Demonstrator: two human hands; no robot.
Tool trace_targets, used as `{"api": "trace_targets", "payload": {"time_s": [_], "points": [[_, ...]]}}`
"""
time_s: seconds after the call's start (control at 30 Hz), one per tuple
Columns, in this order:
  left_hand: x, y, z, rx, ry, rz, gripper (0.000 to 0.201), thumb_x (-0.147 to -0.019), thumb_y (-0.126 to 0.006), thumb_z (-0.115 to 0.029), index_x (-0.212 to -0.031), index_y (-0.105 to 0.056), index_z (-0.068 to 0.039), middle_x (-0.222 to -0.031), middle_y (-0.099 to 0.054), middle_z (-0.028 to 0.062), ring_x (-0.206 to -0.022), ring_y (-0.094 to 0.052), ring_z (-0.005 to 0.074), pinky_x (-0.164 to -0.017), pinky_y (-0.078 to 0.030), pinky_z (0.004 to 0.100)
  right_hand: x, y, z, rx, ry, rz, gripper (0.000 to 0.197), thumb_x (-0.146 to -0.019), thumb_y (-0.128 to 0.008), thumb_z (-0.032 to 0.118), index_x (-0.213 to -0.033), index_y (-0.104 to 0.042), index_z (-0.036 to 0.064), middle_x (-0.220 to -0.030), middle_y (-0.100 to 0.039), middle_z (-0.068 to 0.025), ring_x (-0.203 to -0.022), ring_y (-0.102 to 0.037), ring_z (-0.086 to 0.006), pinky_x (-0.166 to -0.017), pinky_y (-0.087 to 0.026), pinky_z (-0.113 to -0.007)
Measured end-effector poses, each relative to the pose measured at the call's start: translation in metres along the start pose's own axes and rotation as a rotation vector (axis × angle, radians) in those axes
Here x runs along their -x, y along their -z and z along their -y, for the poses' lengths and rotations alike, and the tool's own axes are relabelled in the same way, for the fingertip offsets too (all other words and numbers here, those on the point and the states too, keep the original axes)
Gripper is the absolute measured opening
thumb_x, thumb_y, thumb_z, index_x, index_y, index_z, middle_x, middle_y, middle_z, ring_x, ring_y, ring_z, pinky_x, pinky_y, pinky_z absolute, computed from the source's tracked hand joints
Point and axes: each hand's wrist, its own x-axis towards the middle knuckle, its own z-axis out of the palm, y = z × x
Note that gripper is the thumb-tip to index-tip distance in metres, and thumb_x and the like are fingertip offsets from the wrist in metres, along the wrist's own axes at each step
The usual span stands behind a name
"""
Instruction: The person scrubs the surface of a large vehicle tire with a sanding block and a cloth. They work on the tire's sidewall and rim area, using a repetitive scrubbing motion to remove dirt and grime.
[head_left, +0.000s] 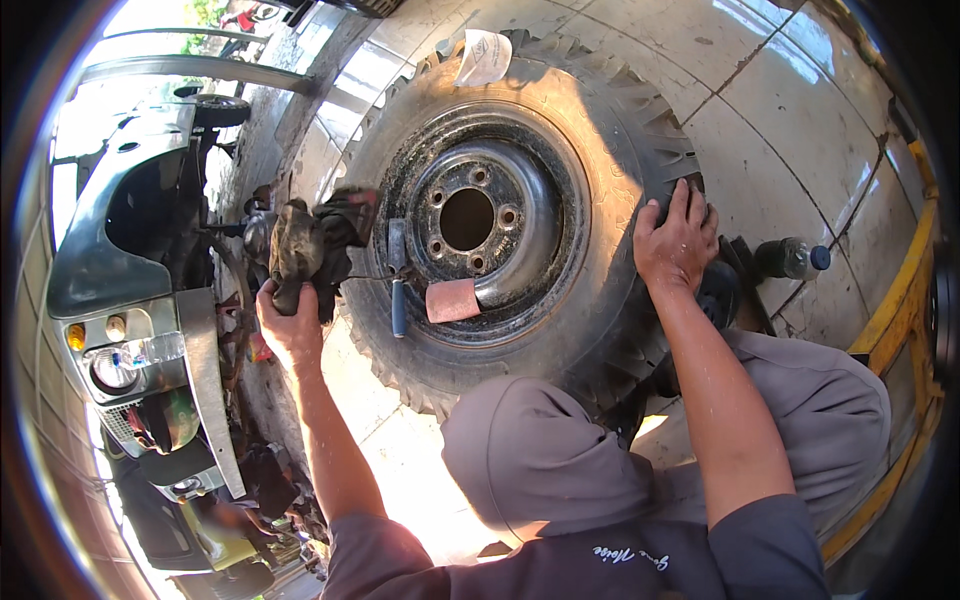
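Observation:
A big black tyre (610,215) with chunky tread lies before me around a dark steel wheel (540,190) with bolt holes and an open centre. Pinched between thumb and fingers of my left hand (292,325) is a crumpled, dirty dark rag (298,245), lifted off the tyre's left side. My right hand (674,245) grips the tyre's right edge, its fingers over the tread and the thumb on the sidewall. Across the wheel's lower left rests a flat metal tool with a blue handle (398,308). Beside it sits a reddish piece of abrasive pad or sandpaper (453,300).
A creased white packet (485,57) lies on the tyre's far edge. At right stand a dark-capped bottle (795,258) and a yellow metal frame (895,310). A dark vehicle (110,265) with headlights fills the left. Pale floor tiles (790,130) surround the tyre.

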Motion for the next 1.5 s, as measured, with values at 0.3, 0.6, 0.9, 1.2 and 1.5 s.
{"api": "trace_targets", "payload": {"time_s": [0.3, 0.6, 0.9, 1.2, 1.5], "points": [[0.070, -0.032, -0.099, -0.361, -0.598, 0.717, 0.054, -0.059, -0.085, -0.022, -0.104, -0.062, -0.005, -0.100, -0.062, 0.0125, -0.096, -0.060, 0.0325, -0.085, -0.049, 0.0419, 0.001, -0.002, 0.002, 0.015, 0.006, -0.046, 0.059, -0.089, -0.051, 0.042, -0.140, -0.047, 0.0113, -0.143, -0.044, -0.0114, -0.133, -0.037, -0.0415, -0.098, -0.037, -0.060], [0.122, -0.146, -0.101, -0.249, -0.650, 0.855, 0.062, -0.062, -0.085, -0.015, -0.118, -0.059, -0.011, -0.126, -0.054, 0.0070, -0.120, -0.052, 0.0289, -0.097, -0.047, 0.0426, 0.003, 0.000, 0.002, -0.013, 0.021, -0.032, 0.059, -0.089, -0.053, 0.039, -0.140, -0.047, 0.0102, -0.143, -0.042, -0.0120, -0.133, -0.037, -0.0427, -0.098, -0.036, -0.061], [0.138, -0.178, -0.113, -0.196, -0.736, 0.706, 0.058, -0.056, -0.086, -0.020, -0.107, -0.059, -0.014, -0.116, -0.052, 0.0044, -0.115, -0.049, 0.0257, -0.095, -0.040, 0.0419, 0.002, 0.002, 0.004, -0.008, 0.044, -0.020, 0.058, -0.089, -0.053, 0.037, -0.140, -0.045, 0.0099, -0.143, -0.043, -0.0120, -0.131, -0.038, -0.0433, -0.098, -0.037, -0.060], [0.071, -0.272, -0.181, -0.295, -0.366, 0.608, 0.052, -0.074, -0.078, -0.031, -0.118, -0.056, -0.013, -0.121, -0.055, 0.0116, -0.117, -0.054, 0.0314, -0.095, -0.046, 0.0498, -0.001, 0.003, -0.002, -0.022, 0.090, -0.037, 0.057, -0.088, -0.055, 0.036, -0.139, -0.046, 0.0093, -0.140, -0.045, -0.0124, -0.129, -0.039, -0.0440, -0.098, -0.038, -0.060], [-0.052, -0.341, -0.134, -0.396, -0.004, 0.572, 0.055, -0.075, -0.076, -0.035, -0.125, -0.061, -0.018, -0.123, -0.063, 0.0129, -0.115, -0.061, 0.0290, -0.094, -0.052, 0.0435, 0.003, 0.005, 0.004, -0.064, 0.092, -0.027, 0.058, -0.086, -0.056, 0.034, -0.138, -0.047, 0.0087, -0.139, -0.045, -0.0132, -0.128, -0.039, -0.0458, -0.098, -0.037, -0.060]]}}
